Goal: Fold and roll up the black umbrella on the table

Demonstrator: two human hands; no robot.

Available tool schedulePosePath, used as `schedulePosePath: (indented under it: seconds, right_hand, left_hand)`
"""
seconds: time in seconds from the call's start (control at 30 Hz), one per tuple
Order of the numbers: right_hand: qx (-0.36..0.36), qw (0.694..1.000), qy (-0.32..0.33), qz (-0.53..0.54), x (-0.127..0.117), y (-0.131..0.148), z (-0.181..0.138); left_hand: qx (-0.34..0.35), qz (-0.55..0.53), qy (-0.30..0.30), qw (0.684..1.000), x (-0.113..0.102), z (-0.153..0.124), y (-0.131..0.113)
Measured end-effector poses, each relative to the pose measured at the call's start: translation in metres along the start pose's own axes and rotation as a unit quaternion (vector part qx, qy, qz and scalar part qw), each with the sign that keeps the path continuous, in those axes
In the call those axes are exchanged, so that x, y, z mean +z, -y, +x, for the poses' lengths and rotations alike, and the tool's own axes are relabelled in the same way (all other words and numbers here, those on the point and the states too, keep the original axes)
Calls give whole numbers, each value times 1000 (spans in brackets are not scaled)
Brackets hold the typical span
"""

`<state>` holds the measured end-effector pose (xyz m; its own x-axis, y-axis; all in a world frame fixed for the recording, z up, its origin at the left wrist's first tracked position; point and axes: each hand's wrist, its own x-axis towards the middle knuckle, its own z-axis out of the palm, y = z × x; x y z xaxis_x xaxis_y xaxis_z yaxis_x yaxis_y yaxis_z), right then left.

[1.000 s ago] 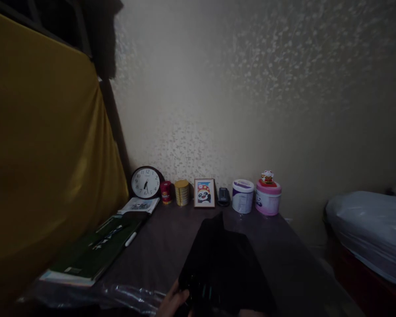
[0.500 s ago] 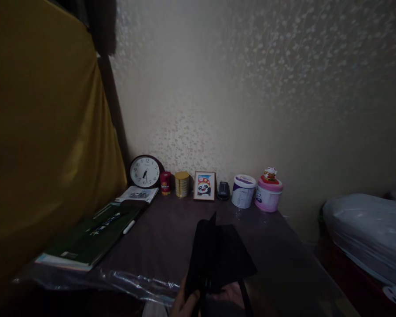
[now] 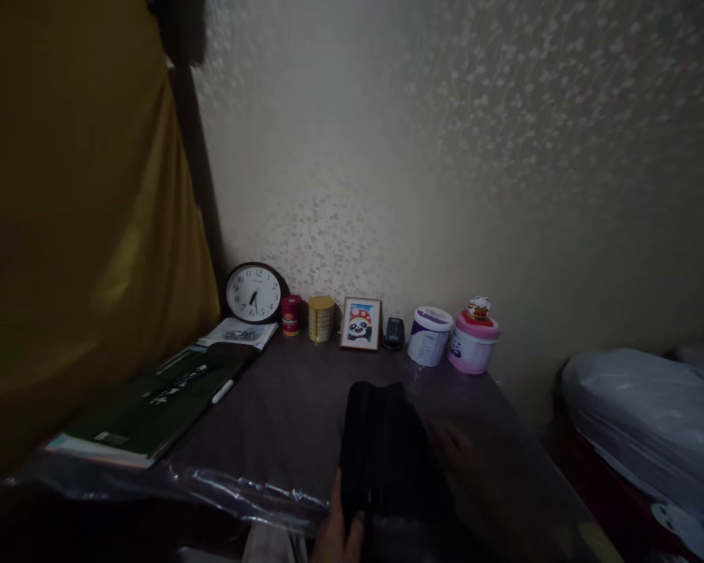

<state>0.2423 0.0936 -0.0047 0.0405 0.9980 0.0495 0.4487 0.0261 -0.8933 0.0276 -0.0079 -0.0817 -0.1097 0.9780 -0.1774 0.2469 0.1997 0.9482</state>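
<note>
My left hand [image 3: 338,528] grips the near left edge of a folded black fabric item [image 3: 384,453], thumb on top. The item is soft and flat, but too dark to show its exact kind. It lies over the front half of the dark table [image 3: 281,422]. Just off its right side is my right hand [image 3: 461,457], dim and slightly blurred, with fingers stretched out and nothing seen in them.
A wall clock [image 3: 253,293], red tin [image 3: 292,317], gold tin [image 3: 321,320], panda picture frame [image 3: 360,324], dark gadget [image 3: 393,334], white-purple tub [image 3: 429,338] and pink tub [image 3: 473,344] with a cat figurine [image 3: 479,307] line the back. Green book [image 3: 146,407] and white pen [image 3: 223,391] lie left.
The black item's raised flap has folded down and it looks more compact. My right hand has come out from under it to its right side. My left hand keeps its hold.
</note>
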Motion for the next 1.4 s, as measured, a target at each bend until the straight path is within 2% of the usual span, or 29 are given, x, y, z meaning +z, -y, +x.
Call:
schedulePosePath:
  seconds: [0.13,0.23,0.37,0.47,0.63,0.8,0.97,1.1,1.27,1.4]
  right_hand:
    - [-31,999,24,9,33,25,-1]
    - [-38,999,24,24,43,30,8]
    - [-47,995,54,69,51,30,25]
    - [-29,994,70,84,63,40,35]
    - [14,985,93,147,99,63,44]
    - [50,992,84,82,133,70,49]
    - [59,993,96,33,154,60,56]
    - [52,994,98,-10,162,49,60]
    - [17,993,102,-64,166,41,61]
    - [-12,988,116,-100,166,41,59]
  left_hand:
    - [-1,15,4,1000,2,1,5]
    - [-5,18,11,1000,1,1,4]
    - [-6,24,6,1000,2,0,2]
    - [0,39,17,999,1,-1,-1]
    - [0,84,37,996,0,0,-4]
    - [-12,127,52,990,-2,1,-7]
    - [1,174,89,981,-6,1,-15]
    - [-14,218,79,973,-6,-3,-17]
    - [-17,214,38,976,-7,-10,-17]
    - [-9,233,56,971,-9,-11,-27]
